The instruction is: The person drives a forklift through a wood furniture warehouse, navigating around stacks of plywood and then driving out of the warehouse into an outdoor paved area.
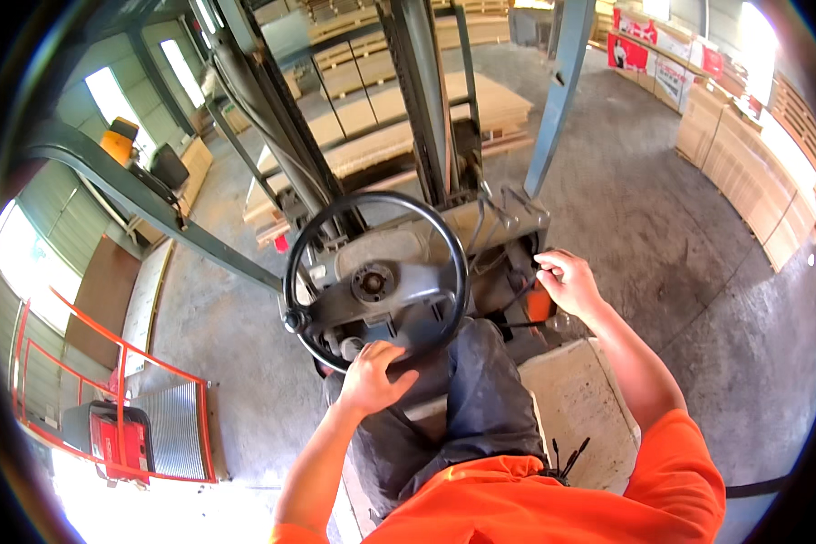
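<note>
I sit at the controls of a forklift. Its black steering wheel (pixel 461 263) has a spinner knob (pixel 292 321) on the left of the rim. My left hand (pixel 374 377) is at the wheel's lower rim, thumb apart from the fingers, gripping nothing. To the right of the dashboard, my right hand (pixel 569 283) has its fingers curled in beside the control levers (pixel 499 210). What those fingertips hold, if anything, cannot be made out. An orange part (pixel 539 305) shows just below that hand. Ahead rises the lift mast (pixel 417 100).
Stacked wooden boards (pixel 494 104) lie just beyond the mast. Wrapped board stacks (pixel 743 172) stand at the right. A blue-grey frame post (pixel 560 100) rises front right, another bar (pixel 172 222) crosses at left. A red-railed platform (pixel 210 426) stands at lower left.
</note>
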Available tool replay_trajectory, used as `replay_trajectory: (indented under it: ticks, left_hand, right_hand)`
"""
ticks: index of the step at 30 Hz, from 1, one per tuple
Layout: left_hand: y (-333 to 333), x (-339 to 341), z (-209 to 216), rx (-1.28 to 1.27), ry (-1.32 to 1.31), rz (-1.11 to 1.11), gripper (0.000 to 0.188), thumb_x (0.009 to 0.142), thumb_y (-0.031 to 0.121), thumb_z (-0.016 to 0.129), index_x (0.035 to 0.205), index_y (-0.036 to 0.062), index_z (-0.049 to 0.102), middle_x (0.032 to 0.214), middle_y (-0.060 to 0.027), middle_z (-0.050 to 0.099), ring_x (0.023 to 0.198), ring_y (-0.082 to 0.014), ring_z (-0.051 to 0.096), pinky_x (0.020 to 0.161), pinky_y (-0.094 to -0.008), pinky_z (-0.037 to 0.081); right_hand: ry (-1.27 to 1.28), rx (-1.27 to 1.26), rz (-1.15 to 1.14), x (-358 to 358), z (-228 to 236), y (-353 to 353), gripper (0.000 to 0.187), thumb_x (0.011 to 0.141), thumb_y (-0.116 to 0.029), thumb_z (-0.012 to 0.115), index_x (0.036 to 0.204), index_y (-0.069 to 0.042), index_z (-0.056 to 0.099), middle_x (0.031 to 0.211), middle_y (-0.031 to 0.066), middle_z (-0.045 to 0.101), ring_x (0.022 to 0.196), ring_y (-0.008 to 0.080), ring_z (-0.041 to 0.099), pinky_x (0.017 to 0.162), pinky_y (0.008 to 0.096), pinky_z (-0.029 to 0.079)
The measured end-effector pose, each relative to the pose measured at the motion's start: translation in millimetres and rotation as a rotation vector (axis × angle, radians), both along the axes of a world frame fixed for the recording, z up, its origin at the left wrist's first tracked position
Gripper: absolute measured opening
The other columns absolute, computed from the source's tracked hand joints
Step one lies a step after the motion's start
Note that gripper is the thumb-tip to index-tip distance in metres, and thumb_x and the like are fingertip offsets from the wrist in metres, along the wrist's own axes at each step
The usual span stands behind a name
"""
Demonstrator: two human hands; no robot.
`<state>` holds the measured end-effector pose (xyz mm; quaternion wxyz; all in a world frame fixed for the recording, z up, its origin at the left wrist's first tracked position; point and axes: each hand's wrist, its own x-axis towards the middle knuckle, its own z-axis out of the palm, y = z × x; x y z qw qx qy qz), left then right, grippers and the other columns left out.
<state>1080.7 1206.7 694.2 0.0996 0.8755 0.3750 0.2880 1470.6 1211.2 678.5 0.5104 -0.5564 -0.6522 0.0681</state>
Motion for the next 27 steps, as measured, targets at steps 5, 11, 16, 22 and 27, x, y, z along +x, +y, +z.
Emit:
replay_trajectory:
  ticks: [5,11,16,22,27]
  left_hand:
    - [16,-25,70,0.548,0.006,0.116,0.034,0.067,0.017,0.072,0.096,0.0014,0.063,0.105,-0.0125,0.058,0.104,-0.0342,0.054,0.090,-0.0443,0.043]
    - [72,-55,76,0.542,0.021,0.446,0.026,0.072,0.013,0.069,0.096,0.0035,0.063,0.100,-0.0117,0.058,0.097,-0.0332,0.055,0.083,-0.0437,0.046]
    - [65,-62,63,0.383,-0.001,0.357,0.018,0.075,0.010,0.067,0.092,0.0025,0.064,0.081,-0.0097,0.061,0.075,-0.0288,0.060,0.064,-0.0373,0.049]
    - [48,-57,52,0.374,-0.004,0.318,0.015,0.074,0.010,0.068,0.087,0.0037,0.063,0.074,-0.0086,0.059,0.068,-0.0286,0.058,0.060,-0.0376,0.047]
    - [42,-63,35,0.502,0.037,0.407,0.009,0.077,0.007,0.063,0.085,0.0044,0.063,0.082,-0.0091,0.053,0.078,-0.0292,0.055,0.067,-0.0389,0.047]
  right_hand:
    - [-0.288,-0.021,-0.106,1,46,31,0.027,0.079,-0.014,0.067,0.104,-0.007,0.065,0.100,0.0102,0.065,0.090,0.0281,0.065,0.078,0.0409,0.052]
    - [-0.242,-0.300,-0.129,-10,-34,47,0.017,0.077,-0.016,0.068,0.091,-0.009,0.061,0.087,0.0086,0.064,0.085,0.0297,0.064,0.073,0.0411,0.051]
    - [-0.333,-0.397,-0.145,1,-87,17,0.014,0.076,-0.008,0.066,0.088,-0.008,0.060,0.082,0.0072,0.064,0.082,0.0275,0.064,0.069,0.0382,0.051]
    - [-0.108,0.174,-0.203,-28,0,62,0.019,0.079,-0.002,0.064,0.097,-0.004,0.059,0.090,0.0100,0.064,0.078,0.0239,0.065,0.068,0.0341,0.052]
    - [-0.498,0.162,-0.287,-29,55,134,0.031,0.082,-0.016,0.062,0.112,-0.005,0.058,0.101,0.0132,0.065,0.098,0.0327,0.062,0.085,0.0400,0.051]
